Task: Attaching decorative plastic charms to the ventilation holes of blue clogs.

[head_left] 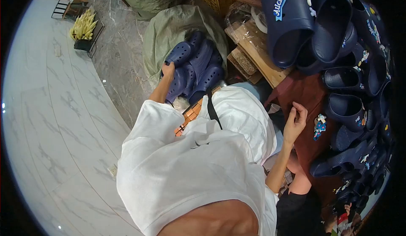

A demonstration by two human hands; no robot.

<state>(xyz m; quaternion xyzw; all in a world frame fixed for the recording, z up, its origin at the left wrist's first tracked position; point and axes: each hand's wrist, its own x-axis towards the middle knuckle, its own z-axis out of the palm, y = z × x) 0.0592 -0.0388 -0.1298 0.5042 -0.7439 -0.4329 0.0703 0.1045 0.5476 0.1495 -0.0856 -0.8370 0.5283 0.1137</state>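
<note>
My left hand [168,69] grips one end of a navy clog [180,52] on the pile in the green sack [158,37]; grey floor [116,45] borders the sack's left edge. The clog's long axis slants up and rightward from my fingers. My right hand [296,122], loosely half-open, hangs by the brown cloth [306,93], near a charm cluster [320,127].

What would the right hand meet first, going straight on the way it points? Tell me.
The right hand would probably pass over the reddish-brown cloth and meet a dark-blue, open-backed clog; depth is unclear, so it might brush the cloth first.
</note>
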